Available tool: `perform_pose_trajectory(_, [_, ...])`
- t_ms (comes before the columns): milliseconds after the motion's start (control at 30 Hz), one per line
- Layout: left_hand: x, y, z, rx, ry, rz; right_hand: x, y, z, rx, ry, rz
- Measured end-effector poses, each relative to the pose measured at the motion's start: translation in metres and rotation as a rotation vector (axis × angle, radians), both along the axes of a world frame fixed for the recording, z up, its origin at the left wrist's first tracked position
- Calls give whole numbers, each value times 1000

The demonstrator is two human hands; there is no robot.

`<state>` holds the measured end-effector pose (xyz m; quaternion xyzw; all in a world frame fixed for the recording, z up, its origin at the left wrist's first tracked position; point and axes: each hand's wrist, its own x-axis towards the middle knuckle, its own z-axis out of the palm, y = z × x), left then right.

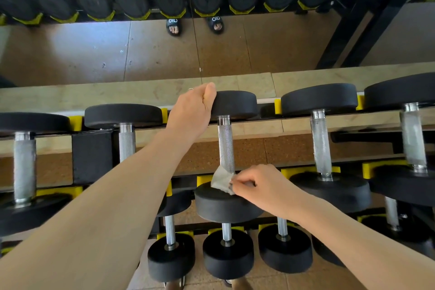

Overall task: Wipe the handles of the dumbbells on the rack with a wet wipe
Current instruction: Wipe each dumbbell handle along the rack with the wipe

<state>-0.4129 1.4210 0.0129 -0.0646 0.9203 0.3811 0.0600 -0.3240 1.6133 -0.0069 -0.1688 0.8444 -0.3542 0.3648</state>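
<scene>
A black dumbbell with a knurled silver handle lies across the top tier of the rack, in the middle of the view. My left hand grips the left rim of its far head. My right hand pinches a crumpled white wet wipe against the near end of that handle, just above the near head. Part of the wipe is hidden under my fingers.
More dumbbells lie on the same tier at left and right, and smaller ones sit on the lower tier. Yellow cradles hold the heads. A wall mirror behind the rack reflects the dumbbells and two sandalled feet.
</scene>
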Motion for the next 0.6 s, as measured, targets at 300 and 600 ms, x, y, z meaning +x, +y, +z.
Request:
perform_pose_trajectory(300, [0, -1, -3, 10, -4, 15, -11, -9, -18, 264, -223, 9])
perform_pose_trajectory(600, [0, -1, -3, -1, -4, 17, -12, -9, 6, 274, -240, -46])
